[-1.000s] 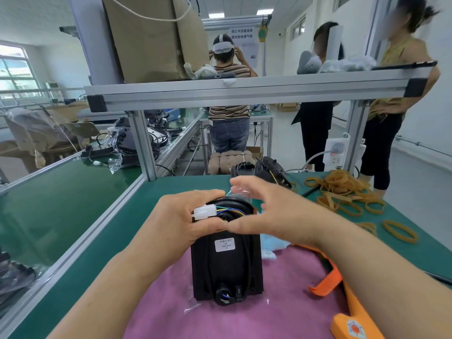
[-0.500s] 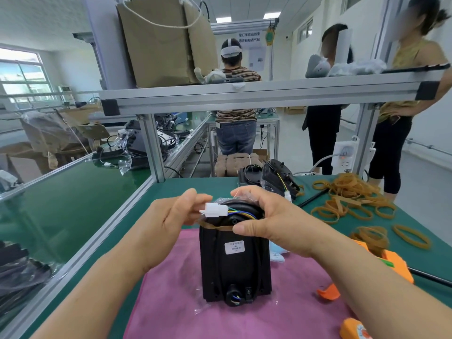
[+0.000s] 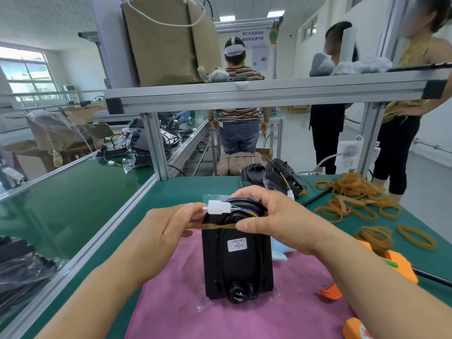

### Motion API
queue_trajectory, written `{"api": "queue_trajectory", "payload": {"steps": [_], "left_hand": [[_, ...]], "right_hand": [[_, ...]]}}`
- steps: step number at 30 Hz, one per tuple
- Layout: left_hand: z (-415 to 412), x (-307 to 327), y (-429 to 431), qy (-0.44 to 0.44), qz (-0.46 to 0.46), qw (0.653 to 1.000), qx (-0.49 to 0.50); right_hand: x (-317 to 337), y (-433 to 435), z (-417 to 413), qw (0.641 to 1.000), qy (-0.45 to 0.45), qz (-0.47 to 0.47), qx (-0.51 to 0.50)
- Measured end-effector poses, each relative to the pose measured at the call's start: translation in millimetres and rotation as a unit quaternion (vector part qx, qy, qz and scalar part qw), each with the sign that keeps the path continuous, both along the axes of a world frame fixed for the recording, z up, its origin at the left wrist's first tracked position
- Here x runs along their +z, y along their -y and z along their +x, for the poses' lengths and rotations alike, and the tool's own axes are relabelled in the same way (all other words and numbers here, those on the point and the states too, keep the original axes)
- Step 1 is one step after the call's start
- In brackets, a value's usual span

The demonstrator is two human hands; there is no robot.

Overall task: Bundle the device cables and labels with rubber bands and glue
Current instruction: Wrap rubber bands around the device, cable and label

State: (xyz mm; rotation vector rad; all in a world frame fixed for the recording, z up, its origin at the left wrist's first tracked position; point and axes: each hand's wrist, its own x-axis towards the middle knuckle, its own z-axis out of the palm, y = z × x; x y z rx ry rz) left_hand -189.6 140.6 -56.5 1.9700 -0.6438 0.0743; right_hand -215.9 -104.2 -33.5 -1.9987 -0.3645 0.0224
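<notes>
Got the black device [image 3: 236, 260] standing on the pink cloth [image 3: 220, 314] by the tabletop's [image 3: 183, 192] near edge, left hand [image 3: 166, 233] and right hand [image 3: 276, 221] each pinching one end of a rubber band [image 3: 215, 226] stretched across its back, just under the white connector [image 3: 219, 207]. Looks about midway: band not yet snugged down, no glue seen, orange glue gun [image 3: 396, 267] idle at the right. Spare bands [image 3: 354, 192] toward the far right corner, another device [image 3: 274, 177] at the far edge, open green room to the left.

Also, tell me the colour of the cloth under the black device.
The cloth is plain pink, seen best in the head view.
</notes>
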Motion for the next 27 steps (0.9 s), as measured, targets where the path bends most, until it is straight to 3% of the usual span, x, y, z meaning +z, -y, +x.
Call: {"api": "queue_trajectory", "payload": {"steps": [4,11,13,17,18,19,22,24,27], "left_hand": [[15.3,4.3,-1.4,-0.157,-0.109,0.982,0.002],[34.0,9.8,8.3,-0.266,-0.241,0.933,-0.032],[36.2,8.4,13.5,-0.309,-0.297,0.903,-0.017],[30.9,-14.5,16.3,-0.392,-0.464,0.792,0.061],[28.2,-22.3,14.4,-0.393,-0.472,0.786,0.074],[25.4,-30.5,12.9,-0.381,-0.458,0.798,0.088],[11.0,-47.4,10.5,-0.268,-0.332,0.893,0.14],[-2.3,-49.8,11.4,-0.187,-0.245,0.944,0.117],[-14.5,-45.6,12.8,-0.119,-0.167,0.976,0.071]], "right_hand": [[-1.3,-0.4,-0.5,1.0,0.003,0.015,0.016],[-1.3,1.2,0.1,0.999,-0.008,0.02,0.036],[-1.6,1.6,0.3,0.999,-0.013,0.024,0.039],[-6.8,1.5,2.1,0.996,-0.022,0.074,0.042],[-8.9,1.2,3.0,0.995,-0.023,0.091,0.044],[-11.5,0.8,4.2,0.992,-0.026,0.112,0.046],[-22.5,-0.2,10.6,0.978,-0.04,0.204,0.034],[-28.4,-2.0,16.1,0.967,-0.046,0.251,0.017],[-31.2,-3.9,23.0,0.949,-0.075,0.304,0.034]]}}
